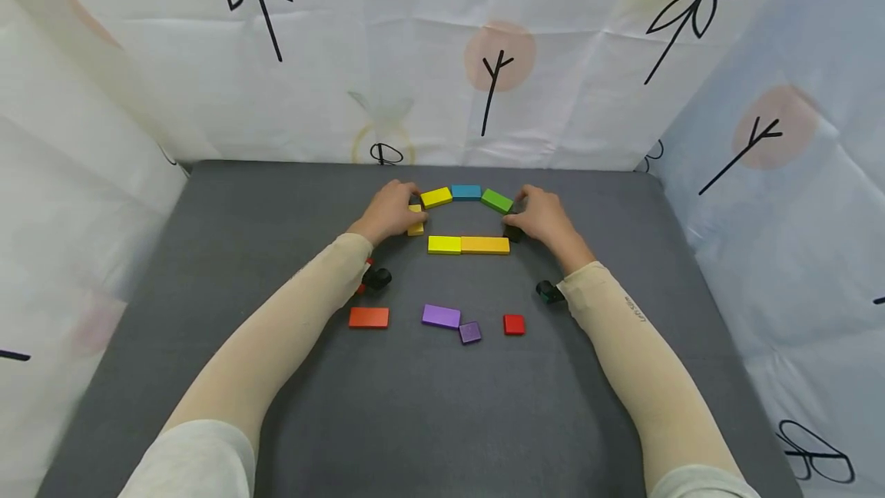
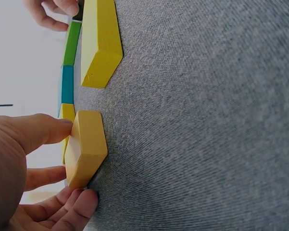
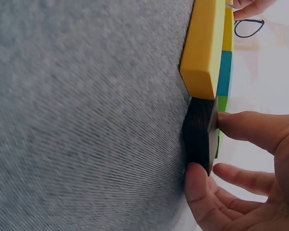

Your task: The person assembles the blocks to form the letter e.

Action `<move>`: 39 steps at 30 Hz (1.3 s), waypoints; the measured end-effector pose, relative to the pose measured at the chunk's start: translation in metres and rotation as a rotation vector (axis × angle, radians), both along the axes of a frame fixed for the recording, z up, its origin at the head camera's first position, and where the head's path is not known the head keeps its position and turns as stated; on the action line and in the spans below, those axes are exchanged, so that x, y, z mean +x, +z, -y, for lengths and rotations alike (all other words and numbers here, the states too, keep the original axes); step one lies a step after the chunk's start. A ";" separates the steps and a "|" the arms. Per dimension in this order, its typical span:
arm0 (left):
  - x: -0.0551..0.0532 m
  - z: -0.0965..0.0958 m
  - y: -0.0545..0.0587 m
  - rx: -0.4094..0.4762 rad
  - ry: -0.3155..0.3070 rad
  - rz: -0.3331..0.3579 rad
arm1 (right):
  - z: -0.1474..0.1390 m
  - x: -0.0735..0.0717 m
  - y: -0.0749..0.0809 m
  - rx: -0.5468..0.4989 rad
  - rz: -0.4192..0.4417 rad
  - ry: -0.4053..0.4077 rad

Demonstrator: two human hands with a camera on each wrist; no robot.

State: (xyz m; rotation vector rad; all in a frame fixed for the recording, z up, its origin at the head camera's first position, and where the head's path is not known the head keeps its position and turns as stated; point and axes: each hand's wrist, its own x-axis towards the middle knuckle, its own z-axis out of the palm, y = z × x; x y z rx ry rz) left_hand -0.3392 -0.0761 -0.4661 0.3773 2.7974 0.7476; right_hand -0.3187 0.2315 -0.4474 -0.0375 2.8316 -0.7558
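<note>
In the head view my left hand [image 1: 389,210] pinches a pale orange block [image 1: 415,228] at the left end of an arc of blocks. The left wrist view shows thumb and fingers at opposite ends of that block [image 2: 92,137], which lies on the cloth. At the arc's right end, my right hand [image 1: 546,215] pinches a black block [image 1: 513,234], partly covered by the fingers. Between the hands the arc runs through a yellow block [image 1: 436,197], a blue block [image 1: 466,193] and a green block [image 1: 497,201]. Below it, a yellow block [image 1: 444,245] and an orange-yellow block [image 1: 485,246] form a straight row.
Nearer me lie an orange block [image 1: 369,318], a purple block [image 1: 441,316], a small purple block [image 1: 470,333] and a red block [image 1: 514,324]. Another red piece is mostly hidden by the left wrist. Printed white curtains [image 1: 415,98] border the grey table [image 1: 442,413].
</note>
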 end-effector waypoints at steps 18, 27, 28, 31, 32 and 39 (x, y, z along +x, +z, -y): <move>0.001 0.001 0.000 0.017 -0.013 0.006 | 0.002 0.001 -0.005 -0.022 -0.024 0.010; -0.002 0.000 0.001 0.026 -0.013 -0.001 | 0.003 0.003 -0.003 -0.025 -0.027 0.027; -0.003 -0.001 0.001 0.027 -0.012 -0.002 | 0.003 0.003 -0.003 -0.030 -0.029 0.026; -0.006 -0.005 0.001 0.026 -0.012 -0.004 | -0.001 0.005 -0.004 -0.055 -0.038 0.011; -0.006 -0.007 0.001 0.026 -0.014 -0.002 | -0.003 0.006 -0.004 -0.062 -0.044 0.004; -0.011 -0.012 0.000 0.021 -0.025 0.001 | -0.012 0.011 -0.001 -0.070 -0.077 -0.020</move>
